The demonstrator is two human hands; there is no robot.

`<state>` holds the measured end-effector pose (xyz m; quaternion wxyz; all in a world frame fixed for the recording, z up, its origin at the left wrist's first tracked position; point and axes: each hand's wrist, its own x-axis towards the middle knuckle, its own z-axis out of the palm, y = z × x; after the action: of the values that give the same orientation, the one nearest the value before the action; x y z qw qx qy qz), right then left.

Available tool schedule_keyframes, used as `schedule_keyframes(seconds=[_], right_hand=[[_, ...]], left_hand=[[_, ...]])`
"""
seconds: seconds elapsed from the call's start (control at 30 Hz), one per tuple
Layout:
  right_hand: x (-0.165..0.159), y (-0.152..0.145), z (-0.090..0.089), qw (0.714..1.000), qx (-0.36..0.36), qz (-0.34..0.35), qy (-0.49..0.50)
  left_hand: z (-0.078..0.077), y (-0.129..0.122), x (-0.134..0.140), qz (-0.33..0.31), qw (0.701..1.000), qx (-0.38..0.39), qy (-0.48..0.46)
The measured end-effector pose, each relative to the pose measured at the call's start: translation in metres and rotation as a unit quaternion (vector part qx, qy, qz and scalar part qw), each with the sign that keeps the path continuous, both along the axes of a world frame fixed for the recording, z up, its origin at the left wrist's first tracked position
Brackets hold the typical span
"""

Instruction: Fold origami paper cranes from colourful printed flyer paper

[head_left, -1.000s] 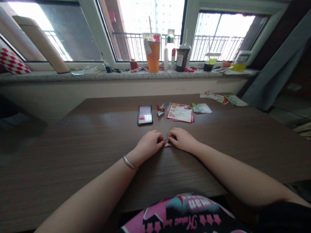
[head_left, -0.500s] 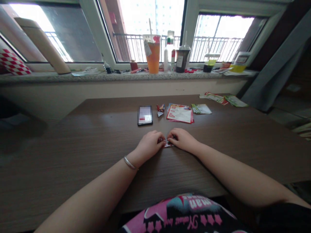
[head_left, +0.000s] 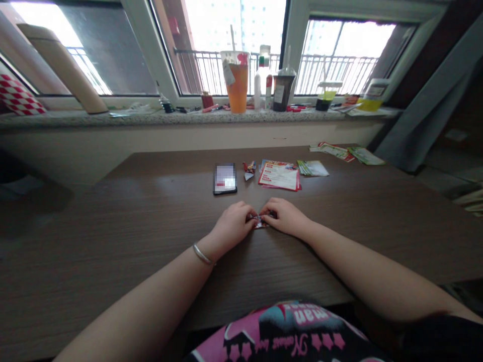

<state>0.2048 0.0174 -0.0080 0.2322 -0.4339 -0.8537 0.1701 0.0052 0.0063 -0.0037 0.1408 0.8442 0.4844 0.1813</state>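
Just below the centre of the frame, your two hands meet over a small printed paper, its pale, red and dark patches showing in the narrow gap between your fingertips. The small printed paper [head_left: 260,224] lies low against the brown surface [head_left: 132,221], and its folds are too small to make out. Your left hand [head_left: 234,221] is narrow, thumb and fingers drawn together on the paper's left end; a silver bracelet [head_left: 202,253] circles that wrist. Your right hand [head_left: 284,216] is narrow too, pinching the paper's right end with the fingers curled under. The two hands sit just beside each other without touching.

Above your left hand, near the middle of the frame, a phone [head_left: 225,179] lies flat with its screen up and blurred. Just right of it is a small colourful paper piece [head_left: 249,170], and beside that you have a stack of red-edged sheets [head_left: 279,176], slightly fanned. Farther right lie some green-and-white sheets [head_left: 313,168], and toward the upper right, more printed papers [head_left: 335,151] are spread near the far edge. Along the windowsill [head_left: 143,118] at the top stands a tall cup of orange drink [head_left: 238,88], with a dark lidded cup [head_left: 283,93] to its right.
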Motion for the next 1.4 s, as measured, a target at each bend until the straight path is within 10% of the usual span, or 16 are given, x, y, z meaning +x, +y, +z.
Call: schedule_keyframes(seconds=[1.4], right_hand=[[0.002, -0.011, 0.013, 1.0, -0.009, 0.013, -0.024]], left_hand=[[0.01, -0.011, 0.005, -0.052, 0.994, 0.054, 0.076]])
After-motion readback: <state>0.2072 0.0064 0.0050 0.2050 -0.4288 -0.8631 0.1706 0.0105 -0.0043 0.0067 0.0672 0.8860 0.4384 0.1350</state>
